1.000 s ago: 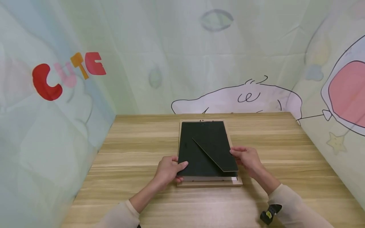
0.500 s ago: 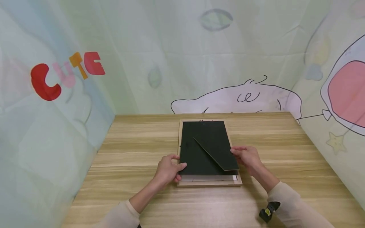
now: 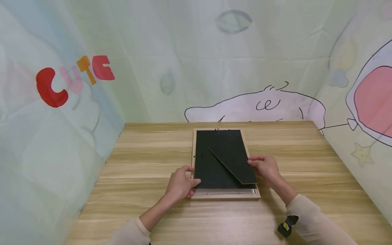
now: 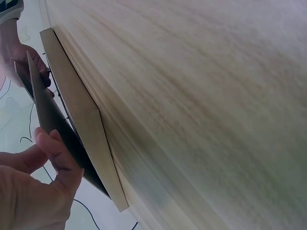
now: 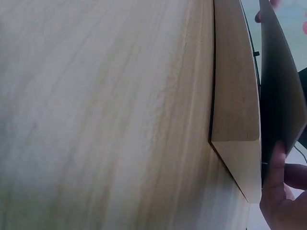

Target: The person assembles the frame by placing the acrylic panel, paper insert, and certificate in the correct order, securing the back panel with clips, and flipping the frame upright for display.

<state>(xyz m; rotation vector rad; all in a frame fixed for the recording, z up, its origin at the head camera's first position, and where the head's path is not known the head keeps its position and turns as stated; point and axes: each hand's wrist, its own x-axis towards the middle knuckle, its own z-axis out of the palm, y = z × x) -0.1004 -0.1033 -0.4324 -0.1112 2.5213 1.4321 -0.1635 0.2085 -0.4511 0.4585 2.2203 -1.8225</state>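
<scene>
A light wooden picture frame (image 3: pixel 225 197) lies face down on the table. Over its back lies a black backing board (image 3: pixel 211 173) with a slanted easel leg (image 3: pixel 234 160) standing slightly off it. The board's near end is raised, as the left wrist view shows, leaving a pale strip inside the frame visible. My left hand (image 3: pixel 180 183) holds the board's near left edge, thumb on top. At the right edge, my right hand (image 3: pixel 265 168) pinches the board between thumb and fingers; some fingertips are hidden beneath.
The wood-grain table (image 3: pixel 147 156) extends around the frame on all sides. Small dark tabs (image 4: pixel 58 92) stick up along the frame's inner edge. Behind the table hangs a printed cloth (image 3: pixel 153 68) with cartoon drawings.
The board has shifted slightly right within the frame, baring more of the left rim. My left thumb sits a little lower along the edge. My right hand has barely moved.
</scene>
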